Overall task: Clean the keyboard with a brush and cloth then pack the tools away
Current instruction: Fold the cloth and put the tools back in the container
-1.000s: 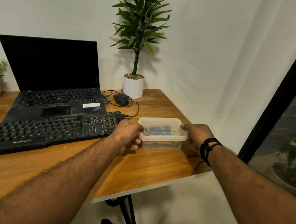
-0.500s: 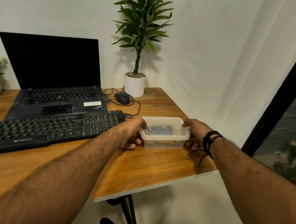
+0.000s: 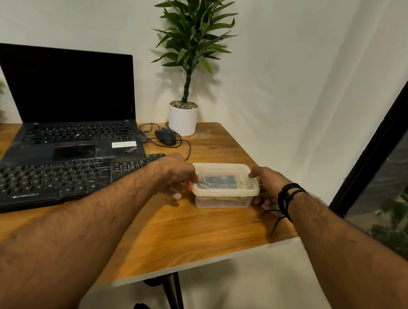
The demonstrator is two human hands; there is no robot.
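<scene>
The clear plastic container point(image 3: 224, 185) is sitting lidded on the wooden desk point(image 3: 172, 231), caught between both hands, with something dark showing through the lid; what exactly is in there is too murky to tell. The left hand point(image 3: 177, 176) is clamping the container's left end, fingers curling down by the rim corner, where a small red bit is peeking out just beside the fingertips. The right hand point(image 3: 266, 187) is gripping the opposite end, thumb up at the lid's edge and fingers wrapping the wall below. That two-sided hold looks like bracing: one end pinned so the lid can be worked at the other, whether popping it or pressing it shut I cannot say. Just beyond the left hand's knuckles the black keyboard point(image 3: 42, 183) is stretching away leftward, its near end almost touching that hand. Behind it the laptop point(image 3: 72, 108) is standing open, screen dark. Farther off, past both hands, the mouse point(image 3: 165, 136) and a potted plant point(image 3: 182, 116) are sitting by the wall.
</scene>
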